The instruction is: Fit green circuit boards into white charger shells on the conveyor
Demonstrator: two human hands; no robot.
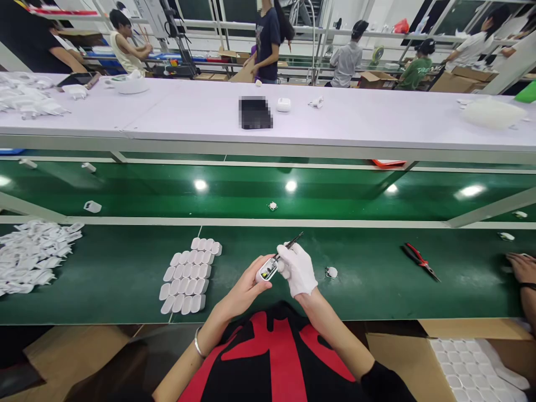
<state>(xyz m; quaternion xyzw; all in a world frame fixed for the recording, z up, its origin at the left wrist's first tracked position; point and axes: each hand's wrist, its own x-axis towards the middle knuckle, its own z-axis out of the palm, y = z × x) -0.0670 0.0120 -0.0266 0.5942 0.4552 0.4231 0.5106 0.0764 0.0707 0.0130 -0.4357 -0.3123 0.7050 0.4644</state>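
Note:
My bare left hand (248, 286) is closed around a small white plastic housing (267, 270), its open side facing me with small parts showing inside. My right hand (298, 269), in a white glove, pinches dark tweezers (293, 242). Their lower end reaches the rim of the housing; whether they grip anything there I cannot tell. A small round white part with bits of wire (331, 272) lies on the green bench just right of my glove. Left of my hands stand rows of white housings (186, 273).
A heap of white parts (37, 257) lies at the far left. Red-and-black pliers (420, 261) rest at the right, near another person's hand (522, 268). Behind runs a green belt (234, 192) under a white shelf (188, 114). A cardboard box (408, 357) with white housings stands lower right.

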